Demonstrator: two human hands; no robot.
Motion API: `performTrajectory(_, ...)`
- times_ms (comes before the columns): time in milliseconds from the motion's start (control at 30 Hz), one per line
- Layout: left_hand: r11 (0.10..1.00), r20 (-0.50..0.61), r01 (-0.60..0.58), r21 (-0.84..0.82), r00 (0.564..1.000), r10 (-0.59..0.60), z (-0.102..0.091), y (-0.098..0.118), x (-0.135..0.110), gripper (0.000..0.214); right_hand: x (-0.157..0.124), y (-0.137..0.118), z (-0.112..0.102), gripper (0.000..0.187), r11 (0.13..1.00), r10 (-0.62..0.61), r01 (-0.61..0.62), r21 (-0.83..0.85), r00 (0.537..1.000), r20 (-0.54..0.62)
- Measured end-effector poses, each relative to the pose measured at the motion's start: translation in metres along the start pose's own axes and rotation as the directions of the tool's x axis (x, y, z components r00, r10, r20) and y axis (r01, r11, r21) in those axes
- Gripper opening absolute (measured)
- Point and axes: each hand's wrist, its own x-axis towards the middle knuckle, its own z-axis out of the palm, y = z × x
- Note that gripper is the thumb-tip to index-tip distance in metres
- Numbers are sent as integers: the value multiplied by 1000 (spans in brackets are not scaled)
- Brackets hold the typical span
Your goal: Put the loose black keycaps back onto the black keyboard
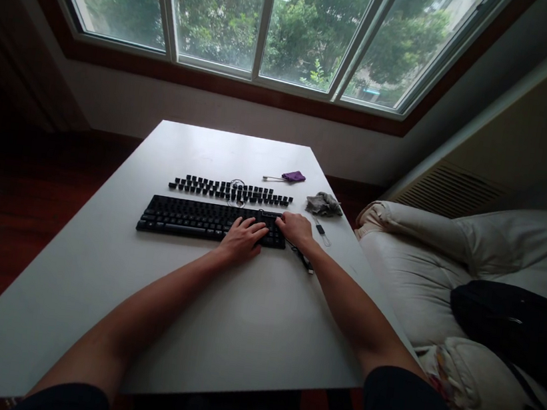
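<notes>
A black keyboard (181, 215) lies on the white table. My left hand (243, 238) rests on its right part, fingers stretched out over the keys. At the keyboard's upper right corner is my right hand (296, 228), its fingers curled closed; what they hold, if anything, is hidden. Behind the keyboard stand rows of loose black keycaps (205, 187), with thin dark loops among them. A small tool with a black handle and wire loop (321, 230) lies right of my right hand. Below that hand, a black cable with a plug (305, 261) shows partly.
A crumpled grey cloth (324, 204) lies near the right edge of the table (238, 321). Farther back are a purple cloth (294, 176) and a thin white-tipped stick (271, 178). A pale sofa (407, 263) with a dark bag (514, 324) stands on the right.
</notes>
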Motion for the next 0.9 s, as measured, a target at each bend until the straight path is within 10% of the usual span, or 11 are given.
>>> performTrajectory(900, 1000, -1, -7, -13, 1000, 7, -1, -1, 0, 55, 7, 10, 6, 50, 992, 6, -16, 125, 997, 80)
